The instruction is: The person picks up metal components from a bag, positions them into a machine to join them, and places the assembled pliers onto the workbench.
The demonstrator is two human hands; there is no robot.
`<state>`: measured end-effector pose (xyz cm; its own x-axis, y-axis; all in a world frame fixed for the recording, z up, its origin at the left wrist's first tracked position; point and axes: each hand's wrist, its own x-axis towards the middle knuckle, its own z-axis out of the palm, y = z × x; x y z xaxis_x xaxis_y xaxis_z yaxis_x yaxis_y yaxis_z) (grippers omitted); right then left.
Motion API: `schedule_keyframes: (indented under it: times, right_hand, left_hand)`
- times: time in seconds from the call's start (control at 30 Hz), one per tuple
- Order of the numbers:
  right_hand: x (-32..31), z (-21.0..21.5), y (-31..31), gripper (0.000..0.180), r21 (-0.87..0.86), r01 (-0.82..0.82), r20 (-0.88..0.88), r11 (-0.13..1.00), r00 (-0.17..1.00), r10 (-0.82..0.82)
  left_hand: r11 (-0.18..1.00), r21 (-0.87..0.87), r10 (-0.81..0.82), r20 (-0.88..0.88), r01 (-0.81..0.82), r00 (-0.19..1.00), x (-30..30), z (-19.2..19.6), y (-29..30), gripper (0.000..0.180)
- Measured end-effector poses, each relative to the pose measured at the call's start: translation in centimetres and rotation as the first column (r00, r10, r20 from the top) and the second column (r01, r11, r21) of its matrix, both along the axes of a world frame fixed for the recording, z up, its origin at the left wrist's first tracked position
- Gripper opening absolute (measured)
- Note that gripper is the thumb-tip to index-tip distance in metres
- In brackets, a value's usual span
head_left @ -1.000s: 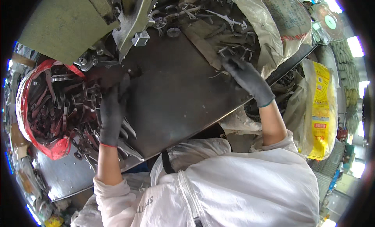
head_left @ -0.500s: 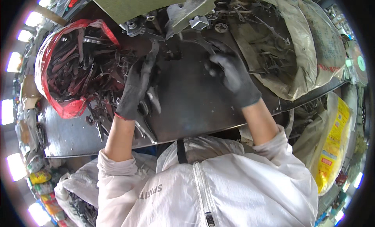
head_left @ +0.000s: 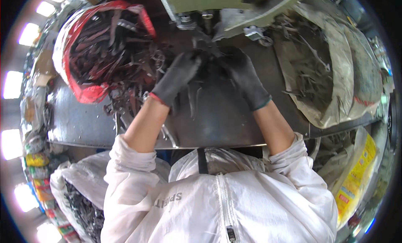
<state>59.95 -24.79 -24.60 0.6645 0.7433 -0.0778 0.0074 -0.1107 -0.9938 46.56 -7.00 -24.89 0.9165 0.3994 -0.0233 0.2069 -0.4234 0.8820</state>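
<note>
Left hand: the gloved left hand (head_left: 176, 78) reached forward over the dark metal surface (head_left: 217, 121), fingers curled toward a small metal part (head_left: 205, 46); whether the grip pinched it could not be told.
Right hand: the gloved right hand (head_left: 245, 78) sat just right of the left grip, fingertips bent down at the same spot; its grip, too, was hidden in shadow.
Metal part: it lay between the two grips, just beyond the fingertips and under the green machine (head_left: 217, 4).
Scrap strips: loose strips (head_left: 192, 103) lay on the surface just below the left grip.
Red bag: a red-rimmed bag (head_left: 100, 46) full of dark metal pieces stood left of the left grip.
Sack: an open grey sack (head_left: 331, 71) of scrap sat well right of the right grip.
Worker: white jacket (head_left: 217, 197), sleeves pushed up.
</note>
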Motion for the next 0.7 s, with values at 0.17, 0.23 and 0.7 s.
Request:
schedule_keyframes:
  times: [0.17, 0.23, 0.7]
  right_hand:
    - [-1.0, 1.0, -1.1, 0.036, 0.073, 0.033, -0.31, 0.997, 0.951, -0.009]
    - [-1.1, 1.2, -1.2, 0.037, 0.09, 0.066, -0.377, 0.994, 0.926, -0.027]
    - [-2.5, 4.5, -1.7, 0.031, 0.041, 0.027, -0.335, 0.999, 0.942, -0.012]
  left_hand:
    - [0.84, 0.537, 0.134, -0.079, -0.071, 0.988, -1.8, 6.2, -1.8, 0.025]
    - [0.738, 0.594, 0.246, 0.207, -0.321, 0.947, -4.2, 8.4, 0.5, 0.025]
    - [0.314, 0.939, 0.599, -0.079, -0.143, 0.797, -14.2, 5.3, 13.9, 0.038]
